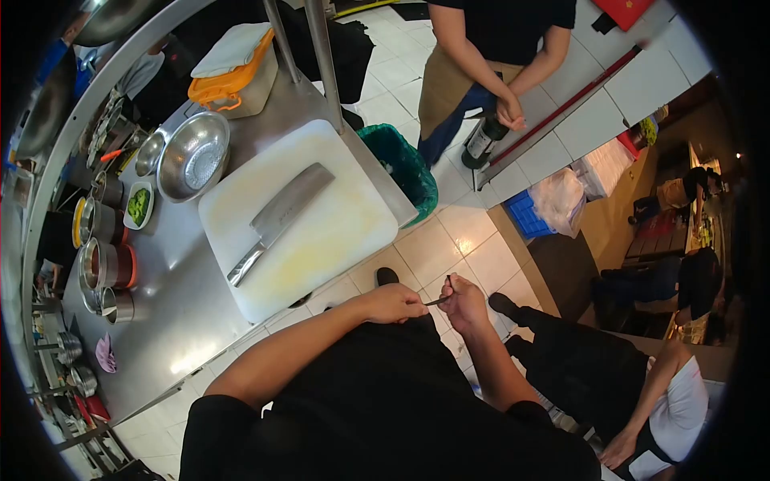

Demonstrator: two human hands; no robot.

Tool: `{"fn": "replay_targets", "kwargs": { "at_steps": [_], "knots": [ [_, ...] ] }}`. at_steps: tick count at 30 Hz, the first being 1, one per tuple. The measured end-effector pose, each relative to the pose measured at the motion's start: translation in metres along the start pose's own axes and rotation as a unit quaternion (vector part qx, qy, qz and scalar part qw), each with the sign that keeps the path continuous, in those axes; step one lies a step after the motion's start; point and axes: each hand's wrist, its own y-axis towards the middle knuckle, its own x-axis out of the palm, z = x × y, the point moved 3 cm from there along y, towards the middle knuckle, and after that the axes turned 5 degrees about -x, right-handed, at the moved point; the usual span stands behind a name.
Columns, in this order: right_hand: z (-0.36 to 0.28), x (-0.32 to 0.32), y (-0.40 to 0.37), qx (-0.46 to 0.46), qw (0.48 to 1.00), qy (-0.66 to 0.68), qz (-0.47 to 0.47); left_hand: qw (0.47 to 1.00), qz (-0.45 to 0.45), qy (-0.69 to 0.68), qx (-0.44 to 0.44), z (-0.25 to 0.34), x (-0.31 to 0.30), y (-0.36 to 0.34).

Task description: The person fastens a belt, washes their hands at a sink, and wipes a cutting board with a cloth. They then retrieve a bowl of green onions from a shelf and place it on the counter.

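In front of my body, my left hand (393, 304) is closed, its fingertips pinching one end of a thin dark strip (439, 301). The other end is gripped by my right hand (466, 305), fingers curled. The strip's exact kind is too small to make out. Ahead and to the left of both hands lies a thick white cutting board (353, 220) on the steel counter. A cleaver (290, 205) with a metal handle rests flat on it, touched by neither hand.
The steel counter (188, 321) bears metal bowls (195, 156), a dish of greens (139, 206) and an orange-lidded container (233, 76). Beyond the board stands a green-lined bin (421, 188). One person (497, 48) stands ahead holding a dark bottle (483, 143); another person (577, 377) is at right.
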Motion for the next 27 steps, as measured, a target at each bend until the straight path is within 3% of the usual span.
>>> {"fn": "replay_targets", "kwargs": {
  "at_steps": [4, 6, 9, 12, 17, 19, 21, 23, 24, 25, 27],
  "knots": [
    [-0.016, -0.008, -0.003, 0.004, 0.999, -0.034, 0.020, 0.999, 0.016, 0.029, 0.037, -0.013, -0.006, -0.009],
    [-0.020, -0.041, 0.003, -0.011, 0.997, -0.067, 0.025, 0.986, 0.072, 0.128, 0.076, -0.033, -0.013, -0.017],
    [-0.023, -0.038, 0.004, -0.008, 0.990, -0.139, 0.036, 0.992, 0.023, 0.126, -0.004, -0.046, -0.019, -0.035],
    [-0.033, -0.021, 0.012, -0.048, 0.994, -0.099, -0.018, 0.999, 0.003, 0.036, 0.023, -0.030, -0.010, -0.025],
    [-0.039, 0.046, 0.027, -0.061, 0.992, -0.041, -0.098, 0.995, -0.009, 0.081, 0.051, -0.012, 0.013, 0.026],
    [-0.033, 0.055, 0.029, -0.078, 0.996, -0.012, -0.044, 0.997, 0.001, 0.060, 0.037, 0.008, 0.015, 0.026],
    [-0.032, 0.041, 0.039, -0.091, 0.992, 0.063, -0.063, 0.999, -0.012, -0.001, 0.049, 0.008, 0.015, 0.021],
    [-0.042, 0.047, 0.035, -0.088, 0.990, 0.098, -0.059, 0.997, 0.049, -0.034, 0.058, 0.013, 0.014, 0.011],
    [-0.048, 0.066, 0.028, -0.099, 0.987, 0.097, -0.082, 0.985, 0.132, 0.047, 0.099, 0.012, 0.014, 0.010],
    [-0.050, 0.080, 0.022, -0.112, 0.984, 0.100, -0.099, 0.977, 0.178, 0.037, 0.111, 0.016, 0.013, -0.001],
    [-0.043, 0.095, 0.028, -0.094, 0.985, 0.088, -0.118, 0.970, 0.215, 0.042, 0.102, 0.015, 0.005, -0.020]
  ]
}}
